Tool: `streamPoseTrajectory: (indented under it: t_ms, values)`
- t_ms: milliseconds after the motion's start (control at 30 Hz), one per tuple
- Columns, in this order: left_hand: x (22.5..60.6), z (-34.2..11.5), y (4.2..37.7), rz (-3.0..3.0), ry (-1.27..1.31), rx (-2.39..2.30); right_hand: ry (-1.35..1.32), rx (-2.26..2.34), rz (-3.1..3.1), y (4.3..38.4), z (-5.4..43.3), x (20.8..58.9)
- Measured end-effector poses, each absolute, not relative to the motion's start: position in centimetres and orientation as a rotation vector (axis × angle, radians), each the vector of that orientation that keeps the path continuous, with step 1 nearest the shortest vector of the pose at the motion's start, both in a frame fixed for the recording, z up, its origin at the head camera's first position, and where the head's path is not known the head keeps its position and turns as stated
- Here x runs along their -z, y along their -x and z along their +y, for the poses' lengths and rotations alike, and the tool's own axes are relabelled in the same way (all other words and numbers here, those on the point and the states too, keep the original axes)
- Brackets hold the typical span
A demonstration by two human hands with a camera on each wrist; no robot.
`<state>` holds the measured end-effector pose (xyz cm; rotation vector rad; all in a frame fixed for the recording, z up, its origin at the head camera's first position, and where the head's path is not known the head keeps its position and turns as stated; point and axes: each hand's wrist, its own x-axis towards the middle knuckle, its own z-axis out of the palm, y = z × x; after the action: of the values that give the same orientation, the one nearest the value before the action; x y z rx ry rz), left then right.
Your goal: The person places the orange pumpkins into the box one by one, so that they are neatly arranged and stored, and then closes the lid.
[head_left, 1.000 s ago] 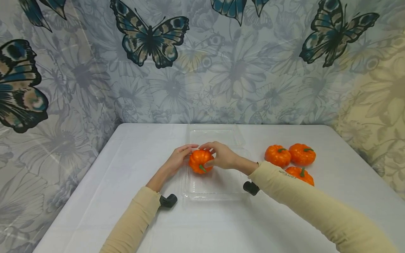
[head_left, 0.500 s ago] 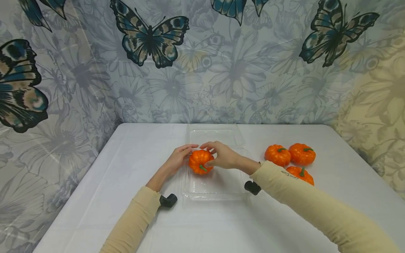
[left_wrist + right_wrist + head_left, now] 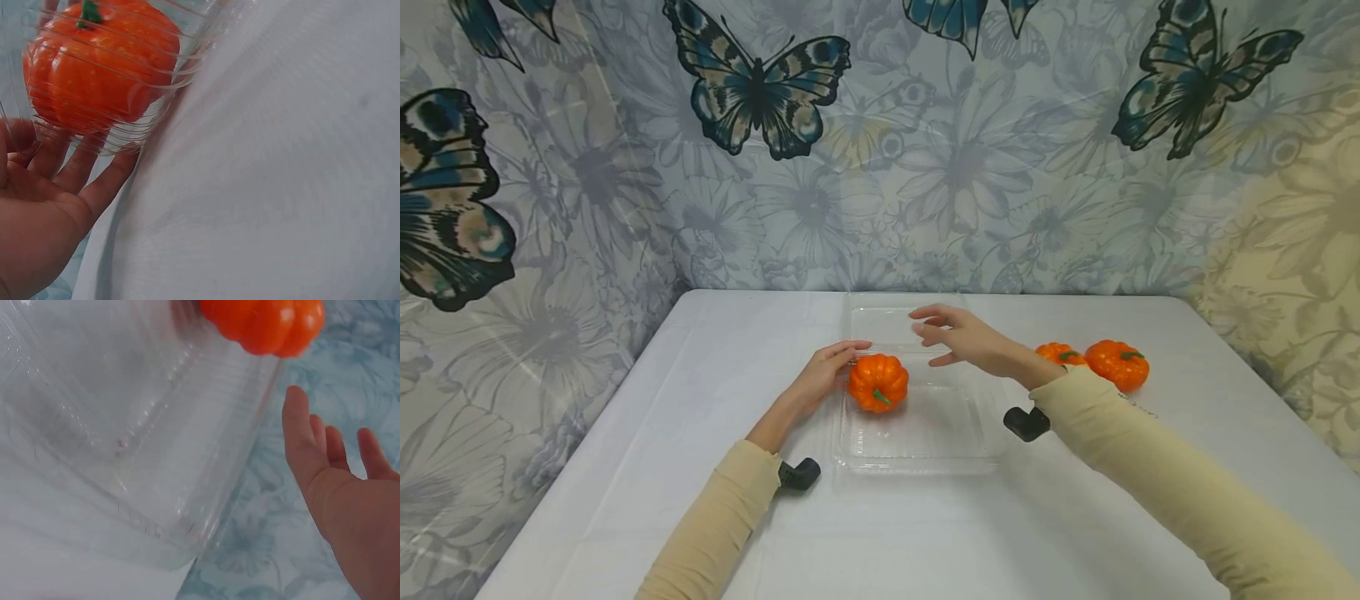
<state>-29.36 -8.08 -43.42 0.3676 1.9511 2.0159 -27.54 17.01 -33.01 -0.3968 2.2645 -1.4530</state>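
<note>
An orange pumpkin (image 3: 877, 382) with a green stem sits in the back left part of a clear plastic container (image 3: 936, 429), its hinged lid (image 3: 880, 321) laid open toward the wall. My left hand (image 3: 822, 377) rests against the container's left side, fingers fairly straight. Through the ribbed clear wall, the left wrist view shows the same pumpkin (image 3: 103, 69) just above those fingers (image 3: 78, 165). My right hand (image 3: 973, 340) is raised over the back right of the container, holding nothing, its fingers spread and apart from the pumpkin.
Two more orange pumpkins stand on the right of the white table: one (image 3: 1116, 364) in full view, one (image 3: 1058, 352) partly behind the right forearm. Black wrist devices (image 3: 800, 475) hang under both sleeves. A butterfly-patterned cloth (image 3: 966, 208) covers the walls behind.
My right hand has let go of the pumpkin and moved up and right. The pumpkin stays in the container, and my left hand keeps its place. The right sleeve now covers the nearest loose pumpkin.
</note>
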Motion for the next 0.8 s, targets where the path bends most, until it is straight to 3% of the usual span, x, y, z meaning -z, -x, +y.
streamPoseTrajectory:
  t_ms: [333, 800]
  values:
    - [43.6, -8.2, 29.3, 1.957, -0.362, -2.011, 0.239, 1.773, 2.060, 27.9, 20.3, 31.7]
    - [43.5, -8.2, 29.4, 1.945, -0.351, -2.005, 0.227, 1.917, 1.900, 26.9, 26.0, 30.8]
